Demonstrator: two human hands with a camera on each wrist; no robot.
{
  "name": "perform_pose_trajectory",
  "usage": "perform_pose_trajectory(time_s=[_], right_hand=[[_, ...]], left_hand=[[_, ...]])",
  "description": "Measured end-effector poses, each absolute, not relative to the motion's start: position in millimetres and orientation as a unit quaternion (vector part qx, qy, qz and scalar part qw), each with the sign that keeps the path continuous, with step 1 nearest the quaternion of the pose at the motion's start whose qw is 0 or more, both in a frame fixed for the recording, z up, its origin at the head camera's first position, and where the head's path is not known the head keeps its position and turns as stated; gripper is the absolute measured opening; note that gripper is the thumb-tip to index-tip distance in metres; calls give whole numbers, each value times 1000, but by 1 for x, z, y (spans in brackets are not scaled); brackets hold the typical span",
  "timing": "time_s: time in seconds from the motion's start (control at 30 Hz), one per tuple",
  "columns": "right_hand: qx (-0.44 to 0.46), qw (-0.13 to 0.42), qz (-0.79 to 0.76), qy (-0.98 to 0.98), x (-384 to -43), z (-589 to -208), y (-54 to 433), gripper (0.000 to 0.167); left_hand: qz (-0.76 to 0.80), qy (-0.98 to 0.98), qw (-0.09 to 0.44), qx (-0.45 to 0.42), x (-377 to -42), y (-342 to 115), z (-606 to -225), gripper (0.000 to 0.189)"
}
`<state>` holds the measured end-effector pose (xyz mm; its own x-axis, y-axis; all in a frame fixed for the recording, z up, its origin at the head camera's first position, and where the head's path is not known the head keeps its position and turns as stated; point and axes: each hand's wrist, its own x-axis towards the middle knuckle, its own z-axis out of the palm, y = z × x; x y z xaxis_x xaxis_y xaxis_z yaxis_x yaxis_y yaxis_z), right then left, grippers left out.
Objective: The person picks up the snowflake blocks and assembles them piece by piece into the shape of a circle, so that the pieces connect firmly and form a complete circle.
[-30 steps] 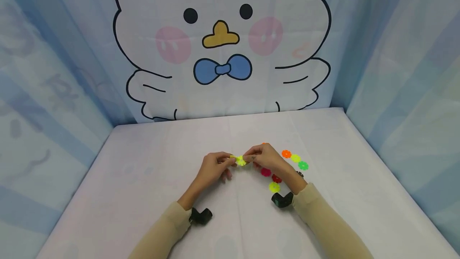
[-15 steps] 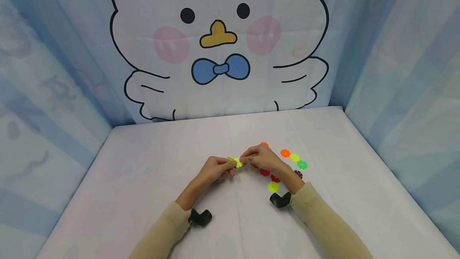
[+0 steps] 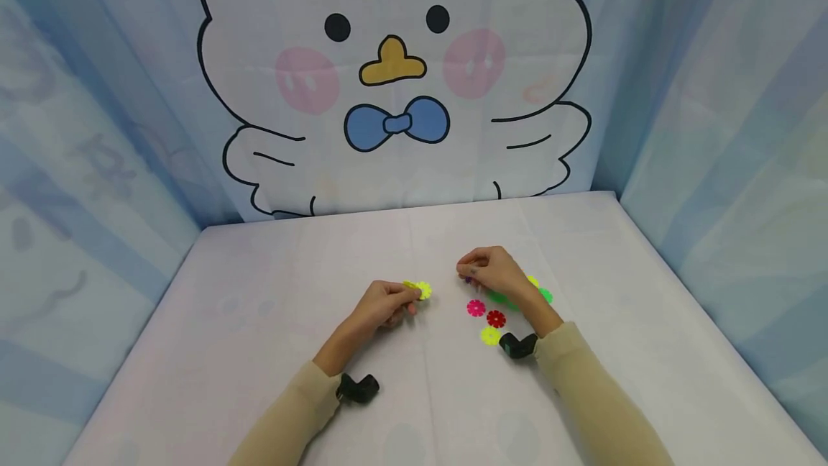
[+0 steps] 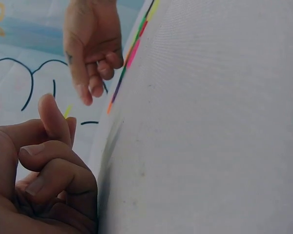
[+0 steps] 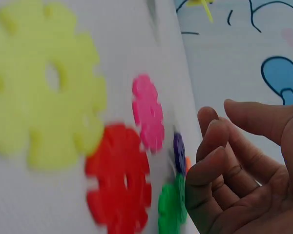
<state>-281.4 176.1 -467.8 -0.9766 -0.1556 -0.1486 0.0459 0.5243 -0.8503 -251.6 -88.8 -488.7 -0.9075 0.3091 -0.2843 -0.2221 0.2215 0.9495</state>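
Observation:
My left hand (image 3: 382, 306) pinches yellow notched snowflake discs (image 3: 423, 290) joined at an angle, between thumb and forefinger. From the left wrist, only a thin yellow edge (image 4: 68, 111) shows past the fingertips. Away from it, my right hand (image 3: 497, 272) hovers over the loose discs, fingers loosely bent. In the right wrist view its thumb and fingertips stand apart with nothing between them. Beneath and beside that hand lie a purple disc (image 5: 179, 152), a pink disc (image 3: 476, 308) and green discs (image 5: 170, 209); the hand hides some others.
Nearer the body lie a red disc (image 3: 496, 318) and a loose yellow disc (image 3: 490, 336). Another green disc (image 3: 545, 296) is right of the forearm. All rest on a white-covered table (image 3: 291, 272), backed by a cartoon-printed curtain (image 3: 401, 171). Black wrist cameras (image 3: 359, 388) jut from both cuffs.
My right hand has let go of the yellow discs and moved right over the loose pieces. My left hand keeps hold of the yellow discs, shifted slightly left.

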Motion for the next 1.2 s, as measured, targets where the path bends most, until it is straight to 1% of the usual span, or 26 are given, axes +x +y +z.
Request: perform_pose_trajectory(time_s=[0.13, 0.3, 0.53, 0.83, 0.93, 1.07, 1.2], right_hand=[[9, 69, -450, 890, -286, -467, 195, 26], [12, 51, -403, 913, -287, -468, 203, 32], [12, 58, -370, 927, -291, -474, 200, 42], [7, 47, -342, 938, -292, -474, 197, 35], [8, 46, -340, 939, -293, -475, 197, 38], [1, 59, -328, 943, -294, -475, 197, 43], [-15, 66, -311, 948, -294, -475, 195, 39]], left_hand=[[628, 749, 209, 30, -251, -90, -488, 27], [630, 748, 208, 31, -251, -91, -490, 26], [626, 751, 208, 39, -251, -92, -494, 28], [620, 755, 207, 44, -251, -90, -489, 28], [619, 756, 208, 43, -250, -90, -489, 28], [620, 756, 208, 42, -249, -90, -488, 28], [621, 755, 208, 43, -250, -90, -489, 28]])
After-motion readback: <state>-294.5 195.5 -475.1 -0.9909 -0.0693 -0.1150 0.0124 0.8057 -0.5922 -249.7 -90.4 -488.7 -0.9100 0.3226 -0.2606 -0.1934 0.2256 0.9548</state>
